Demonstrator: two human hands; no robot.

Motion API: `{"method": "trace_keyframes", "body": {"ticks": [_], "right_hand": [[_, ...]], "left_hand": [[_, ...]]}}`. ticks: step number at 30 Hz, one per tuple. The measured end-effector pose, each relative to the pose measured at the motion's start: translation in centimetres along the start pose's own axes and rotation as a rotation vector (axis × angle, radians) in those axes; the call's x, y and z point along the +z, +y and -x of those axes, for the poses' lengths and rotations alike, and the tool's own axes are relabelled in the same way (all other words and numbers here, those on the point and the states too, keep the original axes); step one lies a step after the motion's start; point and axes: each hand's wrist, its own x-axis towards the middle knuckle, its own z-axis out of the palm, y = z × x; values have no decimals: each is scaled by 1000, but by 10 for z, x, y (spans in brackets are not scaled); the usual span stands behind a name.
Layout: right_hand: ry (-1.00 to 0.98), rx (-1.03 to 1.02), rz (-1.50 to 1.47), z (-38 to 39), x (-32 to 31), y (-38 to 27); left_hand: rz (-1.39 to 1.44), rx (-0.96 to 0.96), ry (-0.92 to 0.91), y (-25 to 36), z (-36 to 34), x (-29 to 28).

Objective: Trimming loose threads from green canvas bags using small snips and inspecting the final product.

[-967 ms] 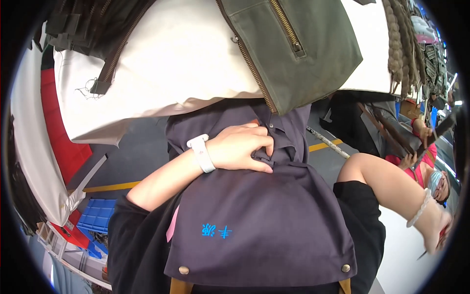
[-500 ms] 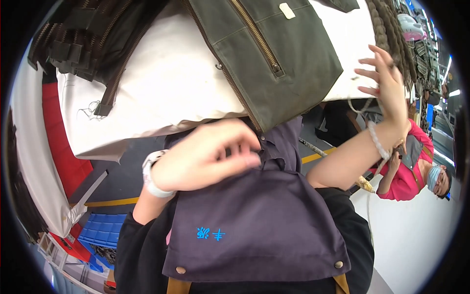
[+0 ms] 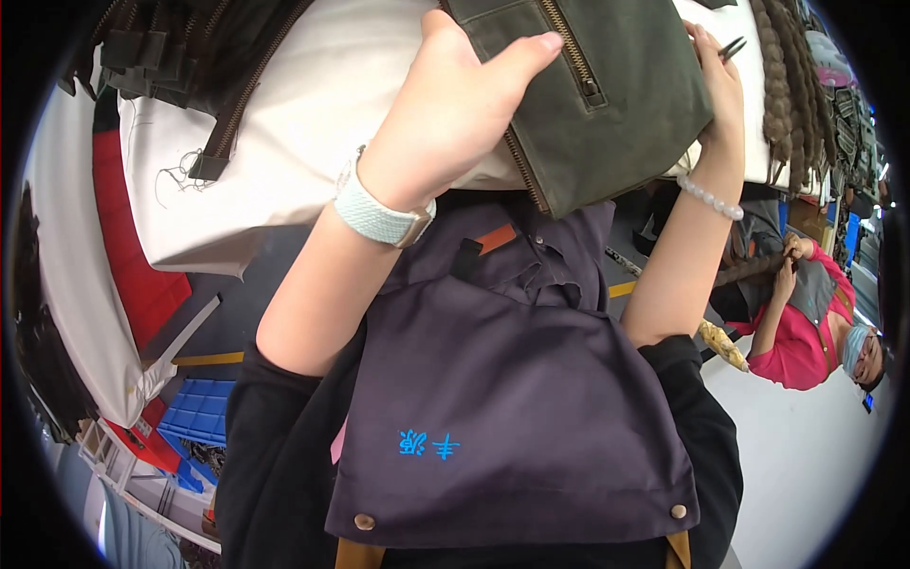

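Note:
A dark olive fabric panel (image 3: 645,95) lies over the table's near edge, a brass zipper (image 3: 573,57) set into its face and another along its left edge. My left hand (image 3: 450,104) is at that left edge, thumb stretched out over the panel towards the set-in zipper; its other fingers are partly hidden. Whether it presses on the fabric I cannot tell. At the panel's right edge is my right hand (image 3: 722,100), its fingers closed around a small dark two-pointed tool (image 3: 733,47). Those fingertips are beside the fabric, partly out of sight.
White cloth (image 3: 284,123) covers the table. Dark zippered pieces (image 3: 171,66) are heaped at its far left, loose threads near them. Brown braided bundles (image 3: 791,85) hang at the right. A masked co-worker in pink (image 3: 806,332) handles a brown bundle. Blue crates (image 3: 199,412) stand lower left.
My left hand has moved up from above my apron to the panel's left edge. My right hand has come in from the right to its right edge. The panel appears further right.

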Motion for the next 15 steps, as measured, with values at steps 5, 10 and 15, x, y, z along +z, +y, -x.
{"method": "trace_keyframes", "body": {"ticks": [5, 10, 15], "right_hand": [[-180, -19, 304, 44, -16, -24], [-223, -328, 590, 94, -2, -52], [-67, -370, 202, 145, 68, -79]], "left_hand": [[-45, 41, 183, 7, 18, -11], [-169, 56, 134, 24, 23, -65], [-206, -41, 115, 14, 25, -82]]}}
